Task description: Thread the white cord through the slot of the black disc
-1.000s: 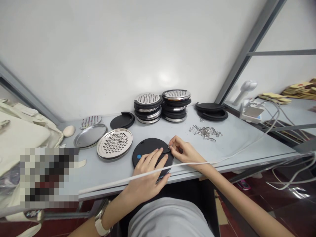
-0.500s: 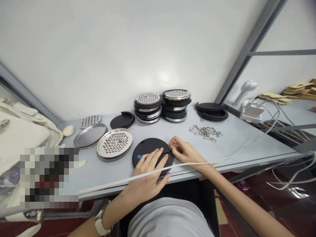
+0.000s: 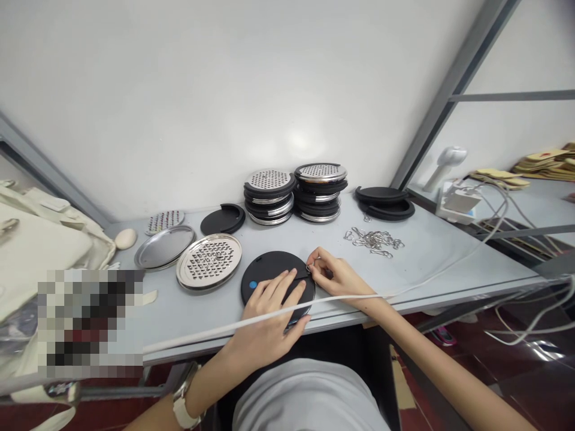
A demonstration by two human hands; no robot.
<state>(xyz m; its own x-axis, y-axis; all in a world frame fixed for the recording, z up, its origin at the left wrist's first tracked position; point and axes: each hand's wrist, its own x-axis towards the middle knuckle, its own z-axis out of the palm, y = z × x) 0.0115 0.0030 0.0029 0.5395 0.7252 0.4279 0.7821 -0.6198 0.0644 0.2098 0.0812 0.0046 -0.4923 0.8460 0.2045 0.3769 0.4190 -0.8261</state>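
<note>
A round black holder [image 3: 274, 264] with a blue dot lies on the table in front of me. Spread across its top is my left hand [image 3: 269, 317], fingers stretched out flat and the thumb at the near rim. My right hand [image 3: 332, 274] is at the holder's right edge, thumb and forefinger pinched on a small metal clip [image 3: 308, 268] that touches the rim. The fingertips cover most of this clip. Beyond that hand lies a loose pile of similar wire clips [image 3: 375, 239]. A round metal grater plate [image 3: 210, 261] rests left of the holder.
Two stacks of black holders with graters [image 3: 269, 197] stand by the wall. More black holders [image 3: 385, 206] are at right, another [image 3: 223, 219] at left, near metal discs [image 3: 164, 246]. A white cable [image 3: 341, 297] crosses over both arms. A cream bag [image 3: 40, 239] sits left.
</note>
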